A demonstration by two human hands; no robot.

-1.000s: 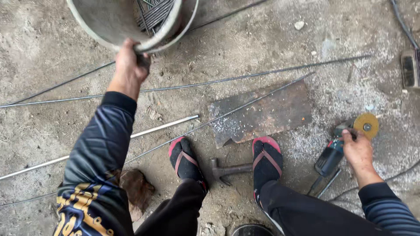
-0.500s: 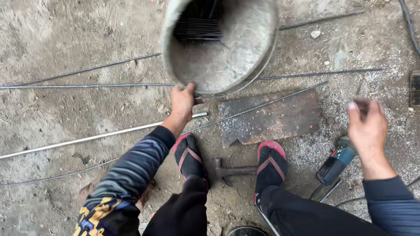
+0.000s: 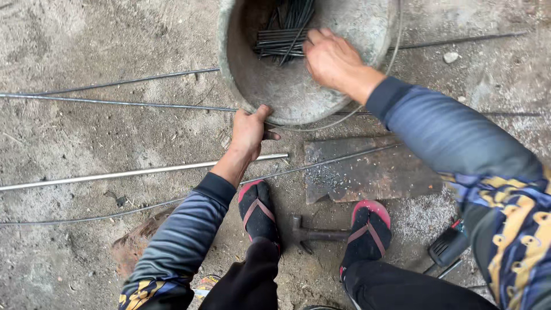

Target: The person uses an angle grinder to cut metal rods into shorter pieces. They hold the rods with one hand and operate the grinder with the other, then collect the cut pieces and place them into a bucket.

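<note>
Up top, a round, cement-crusted bucket [image 3: 298, 86] lies tilted on rough concrete. The left hand [image 3: 249, 131] clamps its near rim; the right hand [image 3: 330, 57] reaches inside, fingers curled loosely over thin dark cut rods [image 3: 281, 43]. Just below the bucket lies a rusty flat plate [image 3: 367, 172].

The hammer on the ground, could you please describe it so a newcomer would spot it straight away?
Start at the big grey bucket tilted at the top, then drop past the flat rusty metal plate to the person's two sandalled feet. The hammer lies between them, short and thick, unlike the long thin rods nearby.
</note>
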